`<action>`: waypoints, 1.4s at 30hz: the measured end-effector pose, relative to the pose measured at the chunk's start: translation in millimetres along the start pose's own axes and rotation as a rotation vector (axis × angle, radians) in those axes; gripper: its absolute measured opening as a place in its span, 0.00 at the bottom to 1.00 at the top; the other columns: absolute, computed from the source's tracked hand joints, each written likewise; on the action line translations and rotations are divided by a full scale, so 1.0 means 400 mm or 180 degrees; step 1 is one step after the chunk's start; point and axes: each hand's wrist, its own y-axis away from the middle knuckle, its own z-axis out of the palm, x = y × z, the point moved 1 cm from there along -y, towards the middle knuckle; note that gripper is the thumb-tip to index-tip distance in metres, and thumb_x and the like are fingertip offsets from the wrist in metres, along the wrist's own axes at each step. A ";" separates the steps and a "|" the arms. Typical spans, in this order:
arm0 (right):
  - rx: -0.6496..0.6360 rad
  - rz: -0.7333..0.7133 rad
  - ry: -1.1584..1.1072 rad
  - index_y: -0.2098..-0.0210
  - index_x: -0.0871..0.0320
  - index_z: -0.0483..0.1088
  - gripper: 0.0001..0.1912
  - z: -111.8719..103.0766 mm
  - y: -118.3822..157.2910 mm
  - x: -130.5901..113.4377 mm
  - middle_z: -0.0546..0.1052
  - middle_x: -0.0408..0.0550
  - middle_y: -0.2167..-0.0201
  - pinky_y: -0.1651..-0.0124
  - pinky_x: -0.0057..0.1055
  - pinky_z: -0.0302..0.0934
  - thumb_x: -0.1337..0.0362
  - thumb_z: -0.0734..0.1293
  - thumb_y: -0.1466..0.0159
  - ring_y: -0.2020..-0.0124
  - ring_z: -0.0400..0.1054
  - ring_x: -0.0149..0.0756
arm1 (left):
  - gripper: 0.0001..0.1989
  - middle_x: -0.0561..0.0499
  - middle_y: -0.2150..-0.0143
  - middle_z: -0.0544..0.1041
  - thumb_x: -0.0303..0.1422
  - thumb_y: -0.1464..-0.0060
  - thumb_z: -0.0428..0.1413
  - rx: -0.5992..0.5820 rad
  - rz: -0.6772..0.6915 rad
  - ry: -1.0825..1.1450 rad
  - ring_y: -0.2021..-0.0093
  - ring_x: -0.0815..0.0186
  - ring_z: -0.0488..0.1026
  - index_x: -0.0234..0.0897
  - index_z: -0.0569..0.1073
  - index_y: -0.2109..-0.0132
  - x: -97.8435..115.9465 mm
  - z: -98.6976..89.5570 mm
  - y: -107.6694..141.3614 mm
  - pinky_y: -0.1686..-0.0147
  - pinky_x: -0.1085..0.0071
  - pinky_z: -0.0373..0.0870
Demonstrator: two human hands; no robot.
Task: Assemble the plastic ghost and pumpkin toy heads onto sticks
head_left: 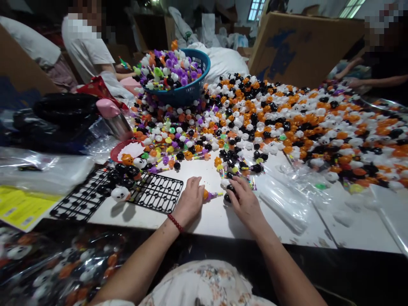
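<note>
My left hand (188, 202), with a red bead bracelet at its wrist, rests low over the white table, fingers curled. A small toy tube (211, 195) with an orange head and purple body sticks out from beside its thumb; the grip is partly hidden. My right hand (245, 199) has its fingers closed around small toy tubes with white and black heads (225, 183), close to the tabletop. Just beyond it lie more black-headed tubes (228, 157). Left of my left hand, a black plastic grid (162, 193) carries several black heads and a white ghost-faced one (120, 194).
A large heap of orange, white and black toy heads (287, 114) covers the right and back. A blue basket (204, 70) full of toys stands behind. Clear plastic bags (287, 204) lie at right; a pink-lidded bottle (113, 117) stands left. Other people work at both sides.
</note>
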 end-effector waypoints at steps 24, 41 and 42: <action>-0.1709 -0.0036 0.2116 0.45 0.68 0.63 0.18 0.303 -0.406 -0.004 0.70 0.64 0.50 0.55 0.33 0.66 0.76 0.56 0.33 0.55 0.72 0.43 | 0.05 0.42 0.58 0.72 0.25 0.40 0.48 -0.0097 -0.0050 -0.2270 0.55 0.58 0.72 0.36 0.66 0.58 -0.088 -0.105 -0.184 0.54 0.65 0.67; -0.0278 0.0911 -0.0808 0.63 0.57 0.70 0.11 0.143 -0.299 -0.026 0.74 0.45 0.70 0.64 0.32 0.63 0.56 0.64 0.38 0.70 0.67 0.36 | 0.19 0.36 0.43 0.66 0.28 0.41 0.52 0.0270 -0.0107 -0.1919 0.48 0.55 0.72 0.35 0.64 0.43 -0.033 -0.072 -0.342 0.51 0.63 0.67; -0.0256 0.1097 -0.1304 0.65 0.57 0.70 0.13 0.132 -0.278 -0.030 0.73 0.43 0.72 0.66 0.31 0.63 0.53 0.66 0.39 0.71 0.66 0.35 | 0.17 0.37 0.45 0.67 0.28 0.41 0.52 0.0221 -0.0111 -0.1897 0.49 0.55 0.73 0.35 0.65 0.45 -0.033 -0.070 -0.358 0.51 0.63 0.67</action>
